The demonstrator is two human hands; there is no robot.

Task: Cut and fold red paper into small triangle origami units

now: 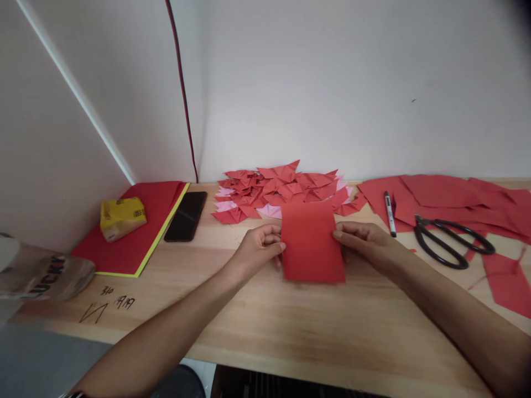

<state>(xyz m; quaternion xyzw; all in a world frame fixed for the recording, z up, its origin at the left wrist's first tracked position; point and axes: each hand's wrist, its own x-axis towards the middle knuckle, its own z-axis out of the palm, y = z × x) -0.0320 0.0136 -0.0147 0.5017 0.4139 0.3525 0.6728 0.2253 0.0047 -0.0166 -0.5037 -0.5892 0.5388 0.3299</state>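
Note:
A plain red sheet of paper (313, 243) is held up just over the wooden table, between my two hands. My left hand (265, 246) pinches its left edge, thumb in front and fingers partly behind. On the opposite edge, my right hand (360, 239) grips the paper the same way, its fingertips mostly hidden. The sheet looks flat, with no crease that I can make out. Right behind it lies a heap of folded red and pink paper pieces (282, 185) against the wall.
Red paper sheets (443, 193), a marker pen (390, 214) and black-handled scissors (452, 237) lie to the right, beside a red scrap (508, 282). On the left are a phone (185, 216), a red-and-yellow paper stack (136, 249) bearing a yellow packet (123, 217), and a "LUCKY" bag (53, 273).

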